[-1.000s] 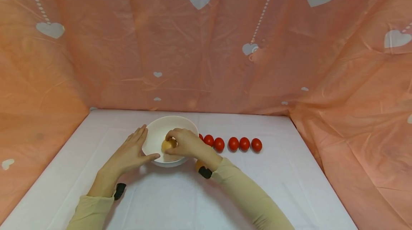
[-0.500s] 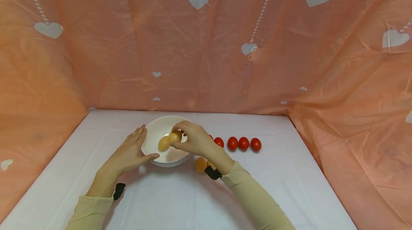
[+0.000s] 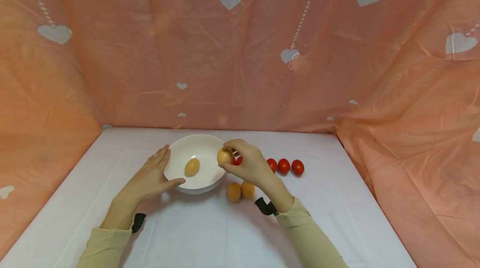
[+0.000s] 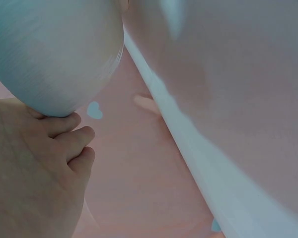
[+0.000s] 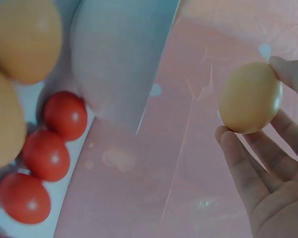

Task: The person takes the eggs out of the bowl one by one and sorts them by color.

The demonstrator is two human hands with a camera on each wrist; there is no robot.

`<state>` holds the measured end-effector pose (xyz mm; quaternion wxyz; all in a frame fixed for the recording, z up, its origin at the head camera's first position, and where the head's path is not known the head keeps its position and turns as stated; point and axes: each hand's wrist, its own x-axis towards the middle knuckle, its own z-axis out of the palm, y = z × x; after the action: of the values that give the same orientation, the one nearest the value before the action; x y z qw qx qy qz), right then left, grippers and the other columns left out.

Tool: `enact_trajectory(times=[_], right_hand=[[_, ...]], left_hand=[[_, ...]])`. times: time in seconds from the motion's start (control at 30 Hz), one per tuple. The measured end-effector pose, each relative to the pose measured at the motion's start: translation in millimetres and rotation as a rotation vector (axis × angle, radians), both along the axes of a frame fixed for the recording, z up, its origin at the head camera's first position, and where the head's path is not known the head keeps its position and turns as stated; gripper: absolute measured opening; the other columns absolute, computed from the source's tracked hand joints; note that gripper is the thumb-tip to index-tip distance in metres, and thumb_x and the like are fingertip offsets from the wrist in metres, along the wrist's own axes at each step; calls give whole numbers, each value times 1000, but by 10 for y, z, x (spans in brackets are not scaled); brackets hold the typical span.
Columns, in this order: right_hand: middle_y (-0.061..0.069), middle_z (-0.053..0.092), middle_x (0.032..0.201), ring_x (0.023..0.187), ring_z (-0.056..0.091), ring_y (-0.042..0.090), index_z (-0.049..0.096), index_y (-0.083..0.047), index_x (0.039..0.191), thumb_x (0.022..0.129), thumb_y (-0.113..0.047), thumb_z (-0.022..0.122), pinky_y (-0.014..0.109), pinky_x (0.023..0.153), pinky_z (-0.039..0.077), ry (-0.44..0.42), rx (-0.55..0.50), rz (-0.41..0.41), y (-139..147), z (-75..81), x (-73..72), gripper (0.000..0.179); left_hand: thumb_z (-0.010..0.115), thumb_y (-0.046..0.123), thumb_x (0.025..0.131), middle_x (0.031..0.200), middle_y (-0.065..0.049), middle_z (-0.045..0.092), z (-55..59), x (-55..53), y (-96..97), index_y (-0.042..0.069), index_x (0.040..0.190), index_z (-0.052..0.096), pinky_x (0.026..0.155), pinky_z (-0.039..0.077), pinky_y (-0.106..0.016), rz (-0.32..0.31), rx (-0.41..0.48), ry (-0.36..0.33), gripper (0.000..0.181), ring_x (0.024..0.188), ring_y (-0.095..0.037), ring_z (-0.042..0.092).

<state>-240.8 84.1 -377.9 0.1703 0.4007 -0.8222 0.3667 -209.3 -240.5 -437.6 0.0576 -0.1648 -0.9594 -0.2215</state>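
Observation:
My right hand (image 3: 247,161) pinches a yellow-brown egg (image 3: 224,156) between thumb and fingertips, over the right rim of a white bowl (image 3: 195,190). In the right wrist view the held egg (image 5: 251,97) shows whole, apart from the bowl (image 5: 119,64). Another egg (image 3: 192,167) lies inside the bowl. The left hand (image 3: 151,178) rests along the bowl's left side, fingers extended and thumb at the near rim. The left wrist view shows its fingers against the bowl's outer wall (image 4: 54,49).
Two more eggs (image 3: 234,192) lie on the white tabletop right of the bowl. Behind them runs a row of small red tomatoes (image 3: 283,166), partly hidden by the right hand. Pink cloth (image 3: 210,93) with white hearts hangs around the table's back and sides.
The right hand has moved up and rightward from inside the bowl with an egg pinched in it. The other egg in the bowl has come into view. The left hand stays in place.

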Motion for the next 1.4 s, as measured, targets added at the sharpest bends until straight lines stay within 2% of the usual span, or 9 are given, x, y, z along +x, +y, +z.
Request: enact_trajectory(times=[0.17, 0.3, 0.4, 0.53, 0.67, 0.97, 1.2, 1.4], right_hand=[[8, 71, 119, 93, 70, 21, 70, -4, 117, 81, -15, 91, 36, 80, 64, -12, -15, -59, 190, -99, 43, 44], [6, 72, 119, 101, 70, 22, 71, -6, 117, 82, -17, 91, 39, 87, 63, -26, -13, -111, 338, -187, 85, 43], [6, 72, 118, 101, 69, 22, 71, -6, 118, 83, -17, 90, 41, 87, 62, -40, -12, -131, 437, -258, 116, 42], [5, 72, 115, 92, 66, 20, 71, -7, 118, 82, -14, 90, 42, 81, 62, -64, -14, -151, 553, -355, 153, 41], [4, 72, 116, 94, 66, 18, 71, -9, 117, 82, -14, 91, 43, 83, 62, -102, -14, -181, 662, -459, 187, 41], [1, 72, 109, 95, 66, 16, 71, -8, 114, 81, -8, 90, 35, 86, 62, -134, 34, -174, 864, -604, 217, 38], [1, 70, 107, 96, 66, 17, 71, -5, 117, 82, -4, 86, 37, 87, 62, -158, 115, -134, 947, -663, 222, 38], [3, 70, 113, 99, 66, 20, 69, -5, 120, 83, -2, 84, 38, 88, 62, -182, 176, -116, 983, -725, 236, 39]], left_hand=[[72, 63, 89, 167, -33, 17, 8, 2, 3, -19, 155, 24, 125, 18, -63, 0, 1, -1, 115, 154, -51, 19], [72, 63, 89, 168, -33, 16, 10, 0, 5, -18, 156, 23, 125, 17, -62, 4, -4, -15, 116, 154, -50, 18], [72, 64, 89, 168, -33, 15, 9, -1, 2, -18, 156, 22, 126, 17, -61, 6, -4, -21, 117, 155, -50, 18], [71, 64, 89, 168, -33, 15, 12, 1, 0, -18, 156, 22, 126, 16, -61, 4, -1, -19, 117, 155, -50, 18], [71, 64, 89, 168, -32, 15, 9, 1, 1, -17, 156, 22, 126, 17, -60, 2, 0, -18, 117, 155, -50, 18], [72, 65, 89, 168, -32, 15, -2, -2, 2, -17, 157, 21, 127, 16, -59, 3, 5, -22, 117, 155, -50, 18], [71, 65, 89, 168, -32, 15, -1, -2, 1, -17, 157, 21, 126, 17, -60, 5, 5, -22, 117, 155, -50, 18], [70, 66, 89, 168, -32, 15, 7, 0, 7, -17, 157, 21, 126, 16, -60, 5, 8, -28, 118, 155, -50, 17]])
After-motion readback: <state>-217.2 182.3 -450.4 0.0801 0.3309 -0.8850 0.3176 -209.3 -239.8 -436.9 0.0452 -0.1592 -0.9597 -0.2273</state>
